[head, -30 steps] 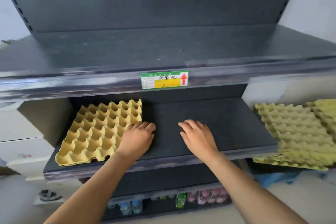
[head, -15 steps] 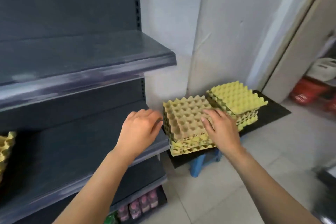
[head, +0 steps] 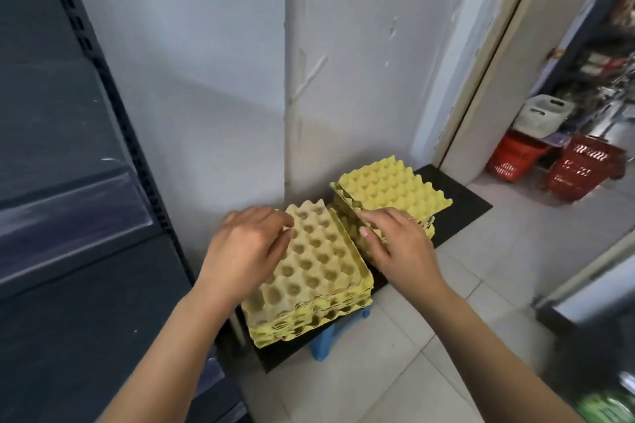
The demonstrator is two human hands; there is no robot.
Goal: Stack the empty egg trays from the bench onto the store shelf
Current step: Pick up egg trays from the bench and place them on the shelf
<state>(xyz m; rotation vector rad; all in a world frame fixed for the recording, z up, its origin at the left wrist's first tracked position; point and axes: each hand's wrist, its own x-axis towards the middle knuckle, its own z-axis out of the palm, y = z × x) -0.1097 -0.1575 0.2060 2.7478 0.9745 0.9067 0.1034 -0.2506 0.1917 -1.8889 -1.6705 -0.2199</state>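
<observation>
Single head-worn view, looking forward and steeply down, close over both hands [head: 316,251] at the egg tray stacks [head: 309,271]; shelf [head: 68,216] edges the left.

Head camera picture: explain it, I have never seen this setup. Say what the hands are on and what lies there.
No machine here: a person wears a camera on the head, so you look down at their arms. The left hand and right hand are at opposite edges of the top egg tray of the near stack; whether they grip it is unclear. A second stack stands behind, both on a black bench over a blue stool. The store shelf is at the left.
</observation>
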